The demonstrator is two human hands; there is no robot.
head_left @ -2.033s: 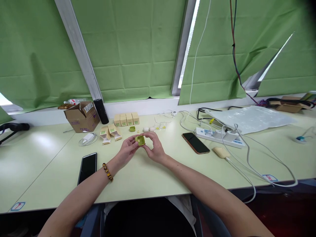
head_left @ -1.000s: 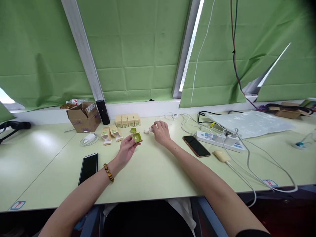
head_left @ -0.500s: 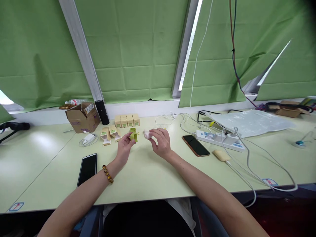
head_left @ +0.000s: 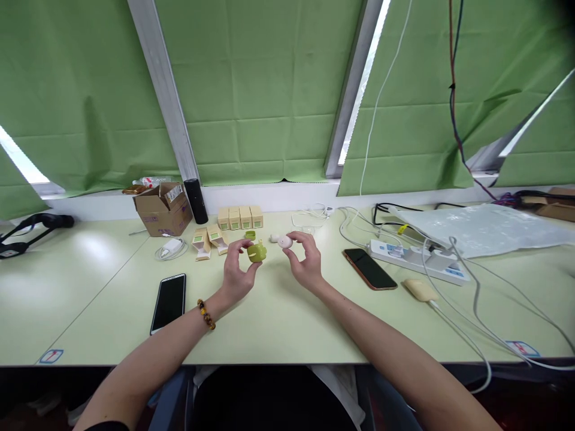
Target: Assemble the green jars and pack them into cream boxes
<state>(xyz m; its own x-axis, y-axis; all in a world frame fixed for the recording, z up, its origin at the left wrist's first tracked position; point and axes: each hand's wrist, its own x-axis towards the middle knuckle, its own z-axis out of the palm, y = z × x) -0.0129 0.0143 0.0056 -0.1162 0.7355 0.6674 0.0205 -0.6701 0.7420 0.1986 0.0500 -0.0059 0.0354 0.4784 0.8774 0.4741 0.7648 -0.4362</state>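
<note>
My left hand (head_left: 237, 270) pinches a small olive-green rounded cover (head_left: 257, 252) between thumb and fingers, with little prongs showing on its top. A second, smaller green piece (head_left: 250, 235) lies on the table just behind it. Opposite, my right hand (head_left: 307, 261) has thumb and fingertips closed on a small pinkish-white round object (head_left: 284, 242); its exact kind is unclear. Another whitish piece (head_left: 274, 238) shows right beside that object, and I cannot tell whether they are joined. A gap separates the two held things, both just above the tabletop.
Several small cardboard boxes (head_left: 240, 218) stand in a row behind, with opened ones (head_left: 202, 243) nearer. Phones lie at left (head_left: 169, 302) and right (head_left: 370, 269). A power strip (head_left: 417, 261) with trailing cables, a carton (head_left: 164, 209) and a black cylinder (head_left: 196, 201) also stand around.
The green cover has turned so its rounded outside faces me, and my left hand has rotated with it. The white object now shows its round face. The whole view has shifted slightly.
</note>
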